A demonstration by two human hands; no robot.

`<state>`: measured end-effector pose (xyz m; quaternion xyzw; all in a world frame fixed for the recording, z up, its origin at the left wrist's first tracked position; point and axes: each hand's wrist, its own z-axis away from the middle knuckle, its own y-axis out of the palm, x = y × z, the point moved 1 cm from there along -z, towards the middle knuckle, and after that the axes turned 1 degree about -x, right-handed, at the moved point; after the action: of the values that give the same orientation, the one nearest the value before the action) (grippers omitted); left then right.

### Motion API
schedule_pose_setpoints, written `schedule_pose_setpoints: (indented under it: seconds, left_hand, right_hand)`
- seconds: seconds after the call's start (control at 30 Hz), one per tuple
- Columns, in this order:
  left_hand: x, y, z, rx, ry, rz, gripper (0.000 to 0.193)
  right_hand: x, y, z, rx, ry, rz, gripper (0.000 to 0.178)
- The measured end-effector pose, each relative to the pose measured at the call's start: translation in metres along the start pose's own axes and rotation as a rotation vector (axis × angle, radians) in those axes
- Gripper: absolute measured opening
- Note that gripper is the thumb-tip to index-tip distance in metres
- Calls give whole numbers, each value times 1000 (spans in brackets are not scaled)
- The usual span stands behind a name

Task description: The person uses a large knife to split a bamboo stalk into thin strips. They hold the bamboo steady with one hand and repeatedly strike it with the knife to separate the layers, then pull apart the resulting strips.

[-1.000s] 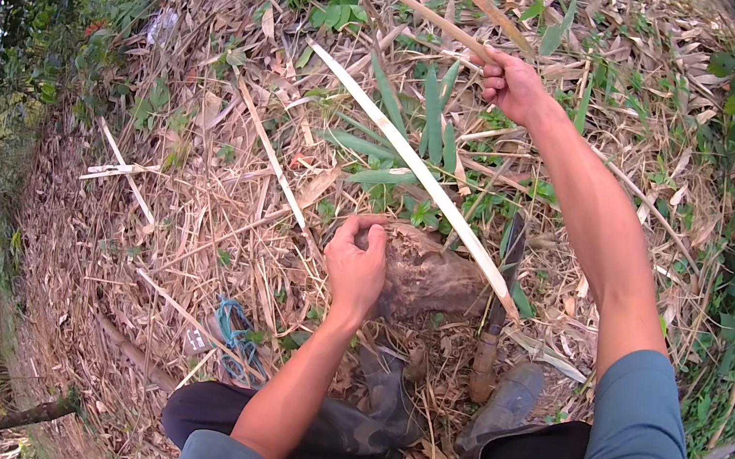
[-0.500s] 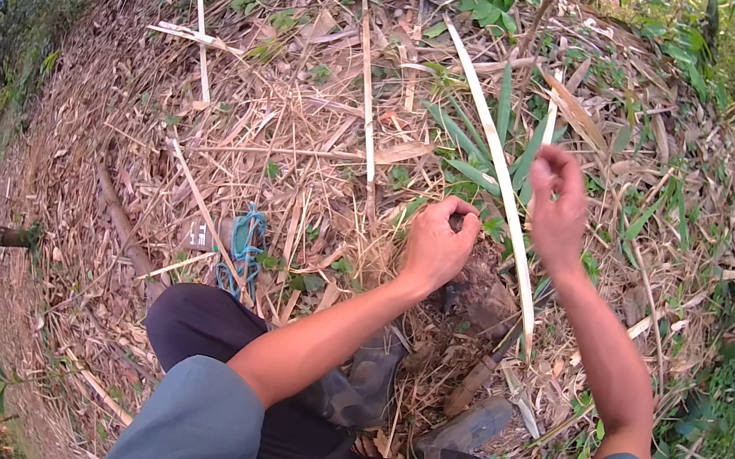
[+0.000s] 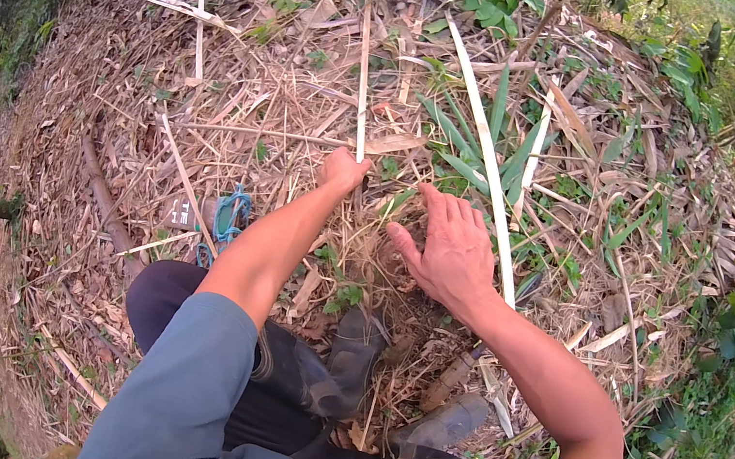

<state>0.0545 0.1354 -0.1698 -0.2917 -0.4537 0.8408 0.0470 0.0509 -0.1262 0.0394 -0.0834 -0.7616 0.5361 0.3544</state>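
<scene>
My left hand is closed round the near end of a straight, pale bamboo strip that points away from me over the dry leaves. To its right my right hand hangs palm down with fingers stretched and thumb apart, holding nothing. The ground beneath that hand is partly hidden. Just beyond it lies a longer, wider bamboo strip, slightly curved, its near end passing beside my right wrist. A brown wooden handle rests between my boots and the right forearm; what it belongs to is unclear.
Blue cord lies left of my left forearm. More pale strips are scattered farther left, near a brown branch. Green blades of leaf spread beside the long strip. My dark boots stand close in front.
My left hand has moved left from the dark stump-like lump to the thin strip and closed on it. My right hand has come left and nearer, its fingers opening out.
</scene>
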Motion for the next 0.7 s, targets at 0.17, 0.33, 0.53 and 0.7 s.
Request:
schedule_pose_setpoints:
  seconds: [0.17,0.33,0.53,0.7]
  left_hand:
    - [-8,-1,-1,101,36,-140,49]
    - [-17,-11,3,92,26,-185,52]
    - [-16,-5,5,45,60,-250,53]
    - [22,-11,-46,138,-38,41,35]
  right_hand:
    - [1,0,-2,-18,-15,12,57]
    - [0,0,-2,-12,-13,38,55]
    - [-2,4,0,-57,-40,87,52]
    - [16,8,-8,-37,-67,60,48]
